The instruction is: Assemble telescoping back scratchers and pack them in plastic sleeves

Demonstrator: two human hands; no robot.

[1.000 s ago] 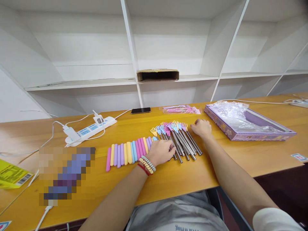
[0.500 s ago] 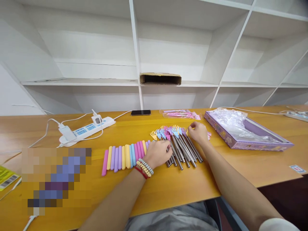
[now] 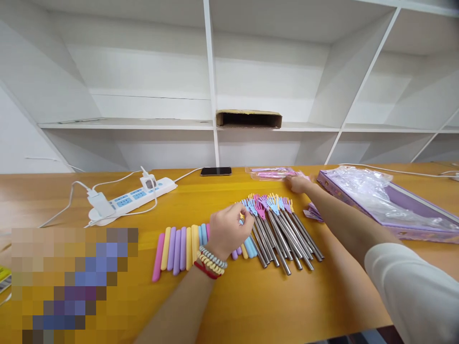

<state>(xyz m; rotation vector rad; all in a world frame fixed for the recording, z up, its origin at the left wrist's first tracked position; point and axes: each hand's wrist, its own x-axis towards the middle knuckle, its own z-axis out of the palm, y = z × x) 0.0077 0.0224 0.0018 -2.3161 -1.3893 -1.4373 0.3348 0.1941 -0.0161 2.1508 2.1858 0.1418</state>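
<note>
A row of pink, yellow, purple and blue stick-like handles (image 3: 174,251) lies side by side on the table. Beside it is a bunch of back scratchers (image 3: 283,234), small coloured claw heads at the far end and bare metal rods toward me. My left hand (image 3: 229,229), with coiled bands round its wrist, hovers over the row's right end, closed, thumb and forefinger curled together. What it may hold cannot be made out. At the back, my right hand (image 3: 297,184) is closed at the right end of a clear plastic packet (image 3: 267,173) with pink and purple contents.
An open purple box (image 3: 362,215) with crumpled clear plastic (image 3: 362,191) stands right. A small purple packet (image 3: 313,212) lies near it. A phone (image 3: 215,171) and a power strip (image 3: 132,200) with cables are at back left. A cardboard box (image 3: 249,119) sits on the shelf.
My right hand has moved from the scratcher heads to the plastic packet farther back. My left hand stays over the row, its fingers more raised. The view has shifted slightly.
</note>
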